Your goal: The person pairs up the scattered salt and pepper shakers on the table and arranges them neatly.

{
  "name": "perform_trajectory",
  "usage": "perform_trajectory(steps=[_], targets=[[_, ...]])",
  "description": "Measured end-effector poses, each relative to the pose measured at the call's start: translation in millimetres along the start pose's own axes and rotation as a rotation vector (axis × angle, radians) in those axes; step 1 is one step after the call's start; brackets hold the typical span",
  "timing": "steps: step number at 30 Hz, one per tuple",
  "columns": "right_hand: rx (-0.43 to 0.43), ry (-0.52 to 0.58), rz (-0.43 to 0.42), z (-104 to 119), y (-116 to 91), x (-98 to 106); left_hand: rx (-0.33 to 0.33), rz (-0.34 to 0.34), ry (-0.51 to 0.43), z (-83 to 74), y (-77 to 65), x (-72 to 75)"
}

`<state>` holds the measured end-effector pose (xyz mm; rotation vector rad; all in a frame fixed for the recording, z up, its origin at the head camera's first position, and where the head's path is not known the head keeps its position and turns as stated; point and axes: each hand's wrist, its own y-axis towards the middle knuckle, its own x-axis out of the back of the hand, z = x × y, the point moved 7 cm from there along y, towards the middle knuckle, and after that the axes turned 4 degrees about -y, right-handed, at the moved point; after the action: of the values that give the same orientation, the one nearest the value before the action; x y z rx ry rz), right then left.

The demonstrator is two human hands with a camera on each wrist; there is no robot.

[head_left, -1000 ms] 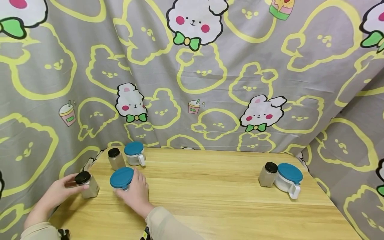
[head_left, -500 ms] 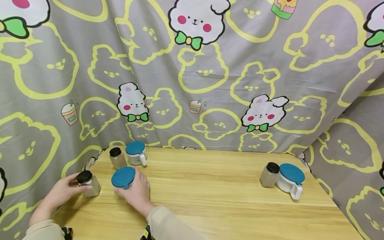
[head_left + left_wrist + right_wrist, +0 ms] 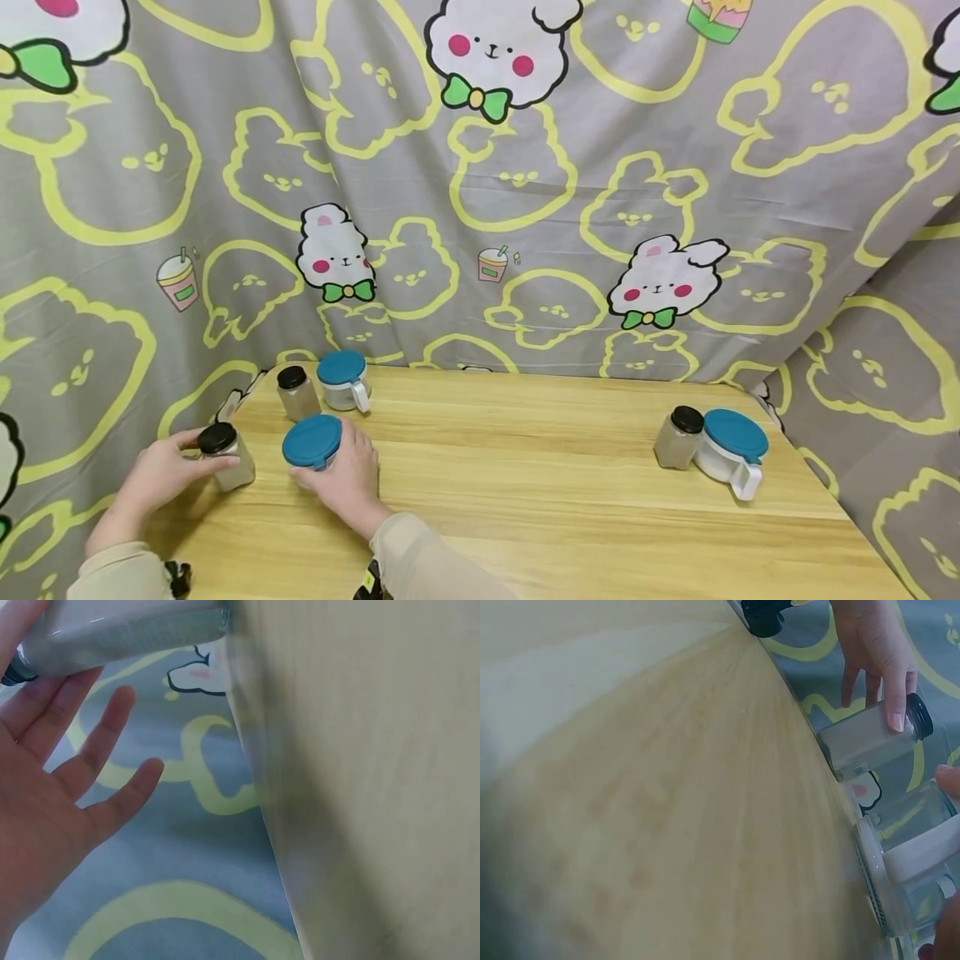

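Observation:
My left hand (image 3: 161, 477) pinches a clear seasoning jar with a black lid (image 3: 238, 473) between thumb and fingers. The jar stands upright at the left of the table; greyish-brown contents fill it in the left wrist view, where the other fingers of the hand (image 3: 45, 787) spread free. Just right of it, my right hand (image 3: 351, 475) grips a round clear seasoning pot with a blue lid (image 3: 312, 442) from its right side. A white handle (image 3: 922, 851) shows on that pot in the right wrist view. In the head view, the hand hides much of the pot's body.
Behind the hands stand another black-lidded jar (image 3: 298, 398) and another blue-lidded pot (image 3: 343, 392). At the far right are a similar jar (image 3: 677, 442) and pot (image 3: 731, 446), side by side. A patterned grey curtain (image 3: 420, 183) borders the wooden table (image 3: 517, 467) at the back and sides.
The whole head view has drifted slightly, so everything appears a little further right. Both hands keep their hold, and the jar and pot stay in place on the table.

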<state>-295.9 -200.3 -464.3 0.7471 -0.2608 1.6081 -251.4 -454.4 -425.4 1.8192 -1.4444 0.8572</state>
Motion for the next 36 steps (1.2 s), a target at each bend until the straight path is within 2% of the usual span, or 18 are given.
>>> perform_trajectory(steps=[10, 20, 28, 36], targets=[[0.004, -0.024, -0.024, -3, 3, 4, -0.007, -0.016, 0.016, -7.3, 2.8, -0.1], [0.033, -0.01, -0.027, 0, 4, 12, -0.12, -0.089, -0.003, -17.3, 2.1, 1.4], [0.028, -0.003, -0.027, 1, 3, 21, -0.114, -0.089, 0.012, -21.9, 0.9, 2.7], [0.031, -0.011, -0.025, -3, 3, 27, -0.119, -0.118, 0.055, -29.2, 0.1, 5.2]])
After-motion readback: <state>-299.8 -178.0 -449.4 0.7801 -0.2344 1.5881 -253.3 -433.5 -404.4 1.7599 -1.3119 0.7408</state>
